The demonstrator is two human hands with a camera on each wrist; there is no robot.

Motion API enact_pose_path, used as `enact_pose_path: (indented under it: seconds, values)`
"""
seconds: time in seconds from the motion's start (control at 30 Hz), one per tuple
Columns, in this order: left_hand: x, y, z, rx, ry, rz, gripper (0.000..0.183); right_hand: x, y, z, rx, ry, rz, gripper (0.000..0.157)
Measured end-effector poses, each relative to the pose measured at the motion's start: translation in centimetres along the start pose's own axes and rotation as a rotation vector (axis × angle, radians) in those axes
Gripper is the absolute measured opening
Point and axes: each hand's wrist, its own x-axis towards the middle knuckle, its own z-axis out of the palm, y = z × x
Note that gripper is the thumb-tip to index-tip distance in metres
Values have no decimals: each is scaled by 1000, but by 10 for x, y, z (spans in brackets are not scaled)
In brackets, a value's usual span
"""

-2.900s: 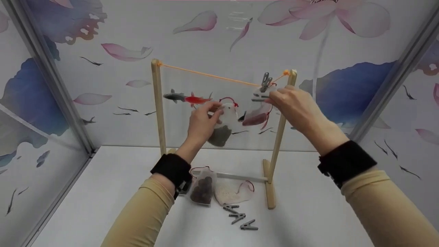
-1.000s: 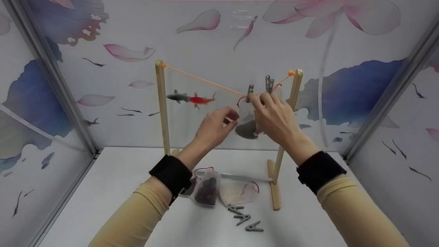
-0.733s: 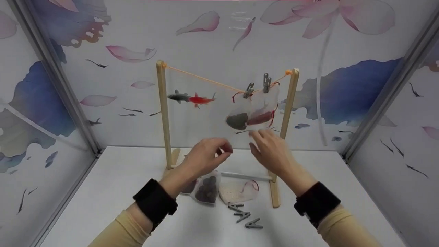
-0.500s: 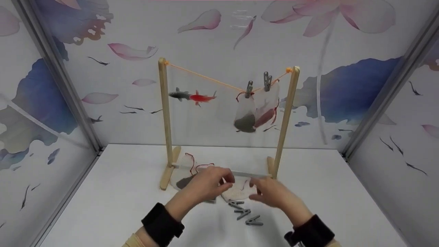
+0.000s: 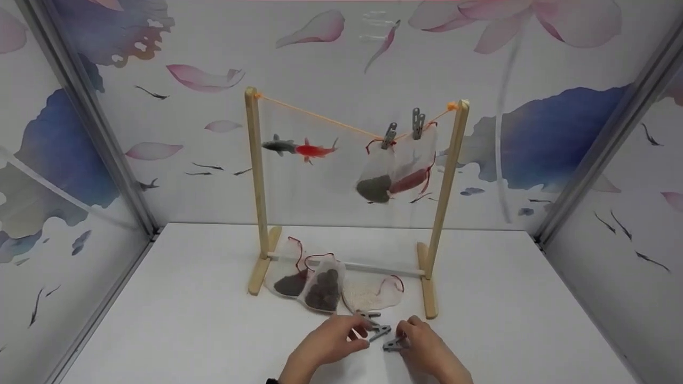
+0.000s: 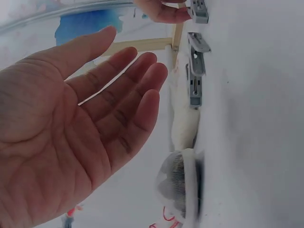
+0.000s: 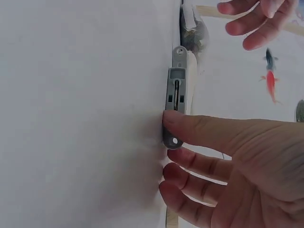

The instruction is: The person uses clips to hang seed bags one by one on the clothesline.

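My right hand [image 5: 426,346] pinches the end of a grey clothespin [image 5: 392,345] lying on the white table; in the right wrist view the thumb [image 7: 178,122] presses its near side. My left hand [image 5: 332,341] hovers palm inward with fingers loosely bent, as the left wrist view shows, and nothing is in it. Just beyond its fingertips lie a second clothespin [image 5: 380,332] and a third one [image 5: 370,314]. Behind them rest a mesh bag of dark round pieces [image 5: 323,290], a bag of pale grains [image 5: 371,296] and a bag of dark grains [image 5: 291,284].
A wooden rack [image 5: 256,176] stands behind the bags, with a sagging orange cord [image 5: 320,118] between its posts. From the cord hang a mesh bag with dark green contents [image 5: 374,188] and one with reddish contents [image 5: 410,180], both clipped. Printed panels enclose the table.
The bag with dark green contents has been clipped to the cord beside the reddish one and let go. Both hands have come down to the table, the right one reaching a clothespin.
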Motion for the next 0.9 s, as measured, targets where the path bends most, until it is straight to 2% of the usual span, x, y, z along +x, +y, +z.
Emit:
enact_pose_path:
  seconds: [0.1,0.27,0.4,0.53,0.7,0.9]
  values:
    - [5,-6,9,-50,28,-15,27,4,0,-3,98,-39,-30,13]
    - [14,-7,18,-33,119,12,27,10,-5,-9,233,-56,-98,10]
    - [18,-7,24,-18,179,56,25,13,-10,-8,247,-6,-138,10]
    - [19,-8,26,-9,238,67,20,14,-16,-4,256,18,-135,12]
    - [17,-9,20,-9,283,69,17,16,-23,-3,297,40,-124,21]
    - [9,-9,5,-118,292,86,14,16,-26,-2,308,64,-107,28]
